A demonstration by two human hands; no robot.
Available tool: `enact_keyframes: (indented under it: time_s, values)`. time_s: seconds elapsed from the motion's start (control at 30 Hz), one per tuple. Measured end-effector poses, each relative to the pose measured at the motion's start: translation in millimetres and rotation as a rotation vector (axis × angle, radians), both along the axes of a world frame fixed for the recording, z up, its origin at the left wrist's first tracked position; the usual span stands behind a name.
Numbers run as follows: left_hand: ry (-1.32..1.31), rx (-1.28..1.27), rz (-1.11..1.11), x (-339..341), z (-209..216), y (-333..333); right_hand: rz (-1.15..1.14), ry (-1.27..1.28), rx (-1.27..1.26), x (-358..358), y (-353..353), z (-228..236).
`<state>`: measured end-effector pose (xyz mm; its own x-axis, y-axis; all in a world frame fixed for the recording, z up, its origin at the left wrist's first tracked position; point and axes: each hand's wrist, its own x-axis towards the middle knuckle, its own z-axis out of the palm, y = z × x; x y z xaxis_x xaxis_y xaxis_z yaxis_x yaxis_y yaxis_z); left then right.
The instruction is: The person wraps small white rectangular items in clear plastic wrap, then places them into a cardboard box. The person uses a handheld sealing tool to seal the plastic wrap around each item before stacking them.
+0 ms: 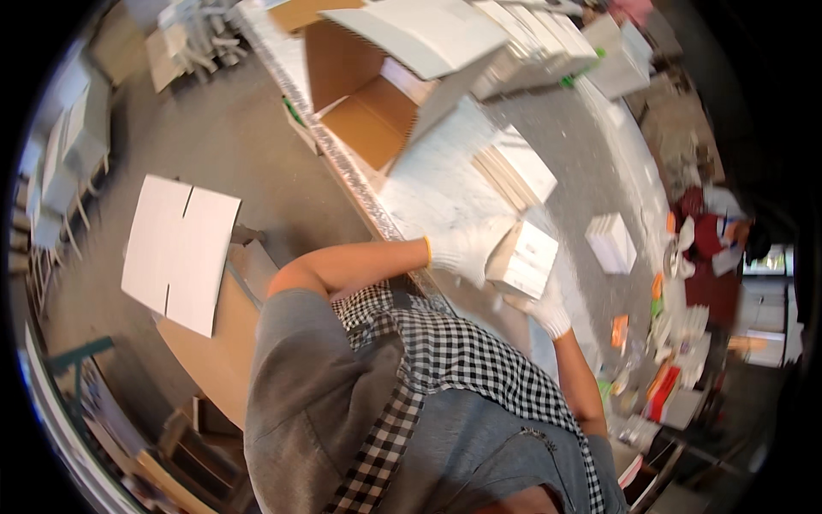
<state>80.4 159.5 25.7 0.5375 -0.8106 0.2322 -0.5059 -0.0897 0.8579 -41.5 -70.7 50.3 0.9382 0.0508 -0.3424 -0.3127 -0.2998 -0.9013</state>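
Over the long pale table [428,193], a small white block-like stack [531,257] is held between my two white-gloved hands. My left hand [467,248] grips its left side, with the fingers partly hidden. My right hand [545,310] is closed round its lower right edge. Whether it is one box or several pieces pressed together, I cannot tell. Just beyond it lies a flat stack of white panels [527,167]. A similar small white stack [610,242] stands to the right.
An open cardboard box [368,120], white outside and brown inside, lies on the far table. More white cartons [539,43] stand behind it. At left, a slotted white sheet [175,257] rests on a large brown carton [205,355]. A person in dark red [712,257] is at far right.
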Motion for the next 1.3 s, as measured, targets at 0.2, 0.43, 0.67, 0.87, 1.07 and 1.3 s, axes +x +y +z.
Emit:
enact_keyframes:
  time_s: [0.2,0.43,0.67,0.87,1.07,1.3]
  values:
    - [0.463,-0.4,0.251,-60,-23,46,0.387,-0.19,-0.208,37,41,64]
    - [1.174,-0.997,0.3,-79,31,149,0.487,-0.107,-0.245,92,177,105]
    - [1.108,-1.334,0.459,-32,41,207,0.561,-0.38,-0.318,143,233,165]
    - [1.076,-1.487,0.689,54,32,194,0.13,-0.722,-0.446,277,180,196]
    - [1.156,-1.342,0.693,102,29,166,0.222,-0.668,-0.977,394,147,152]
    - [1.127,-1.287,0.589,128,18,159,0.049,-0.567,-0.871,400,163,125]
